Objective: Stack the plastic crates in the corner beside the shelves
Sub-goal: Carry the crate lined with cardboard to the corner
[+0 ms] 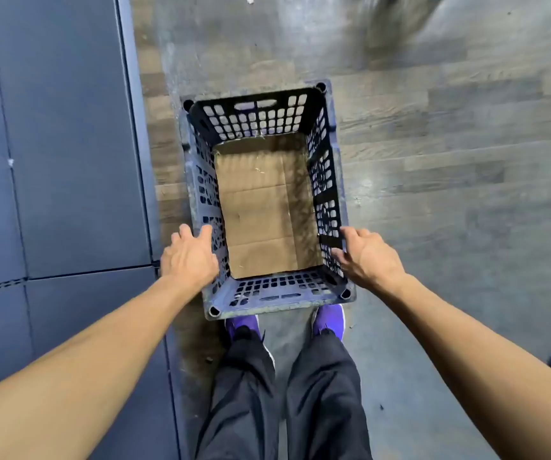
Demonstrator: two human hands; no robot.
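Head view: the crate (254, 117) is between my grips. Left grip (189, 257) and right grip (368, 255) each clasp a side wall, thumb inside.

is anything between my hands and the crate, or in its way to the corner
Nothing visible. The left hand and right hand are on the side walls of the crate; only a cardboard sheet lies inside. The corner is out of view, so that path cannot be judged.

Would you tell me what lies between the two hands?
Head view: the plastic crate, lined with cardboard, sits between the left hand and right hand.
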